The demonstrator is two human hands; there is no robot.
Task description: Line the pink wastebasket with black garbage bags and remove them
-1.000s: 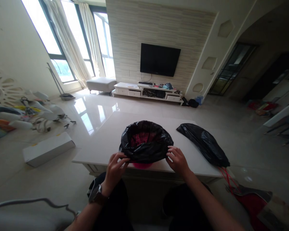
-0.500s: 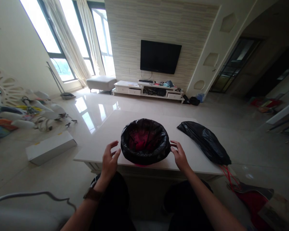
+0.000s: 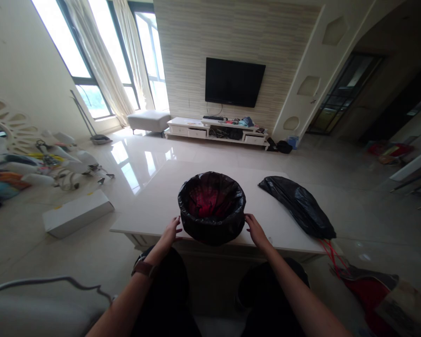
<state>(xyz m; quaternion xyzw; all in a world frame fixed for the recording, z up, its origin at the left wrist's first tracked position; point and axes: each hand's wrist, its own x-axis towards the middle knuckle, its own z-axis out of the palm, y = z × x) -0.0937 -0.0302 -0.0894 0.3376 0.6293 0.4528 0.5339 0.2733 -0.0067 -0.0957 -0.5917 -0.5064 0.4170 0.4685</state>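
A small round bin lined with a black plastic bag (image 3: 212, 208) stands near the front edge of a white low table (image 3: 150, 206); pink shows inside the liner. My left hand (image 3: 172, 230) rests against the bin's lower left side with fingers stretched out. My right hand (image 3: 254, 227) touches the lower right side, fingers likewise extended along the bag. Neither hand grips anything. A second black bag (image 3: 298, 206) lies flat on the table to the right, with red drawstrings hanging off the edge.
A white box (image 3: 77, 213) lies on the shiny floor to the left, beside a clutter of items (image 3: 38, 164). A TV (image 3: 234, 82) hangs above a low cabinet (image 3: 215, 132). A red bag (image 3: 368, 290) sits on the floor at right. My knees are under the table edge.
My hands let go of the bag's rim, lifted apart, then dropped to the bin's lower sides. The liner is now pulled down over the rim and sits smooth.
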